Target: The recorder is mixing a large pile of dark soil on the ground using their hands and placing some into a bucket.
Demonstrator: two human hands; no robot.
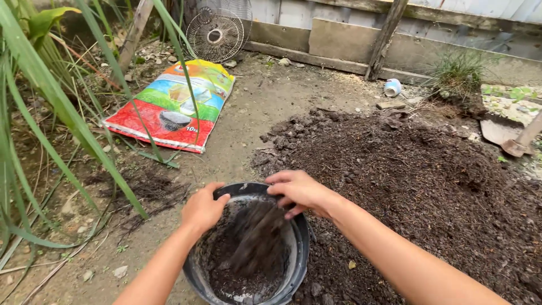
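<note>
Viewpoint: head camera, looking down at bare ground beside a low wall.
Left hand (203,208): lower centre of the frame, fingers curled closed over the near-left rim of the black pot (299,265), gripping it.
Right hand (299,192): just right of the left hand, above the pot's upper rim; fingers loosely open and angled downward, with dark soil (254,237) blurred in motion beneath them. No solid object is gripped.
Black pot: round, bottom centre of the frame, resting on the ground at the left edge of the soil heap (418,186). Its interior is partly filled with dark soil; the inner wall is dusted pale grey.
Soil heap: broad dark mound filling the centre right and right of the frame, touching the pot on its right side.
Bag (169,107): flat, multicoloured printed sack lying on the ground, upper left of centre, well apart from the pot.
Fan (214,35): round wire-guard fan standing at the top of the frame, just beyond the bag.
Plant leaves (51,113): long green blades along the left edge.
Shovel (511,135): blade and part of the handle at the right edge, near the heap.
Small container (392,87): white and blue, lying near the wall, upper right of centre.
</note>
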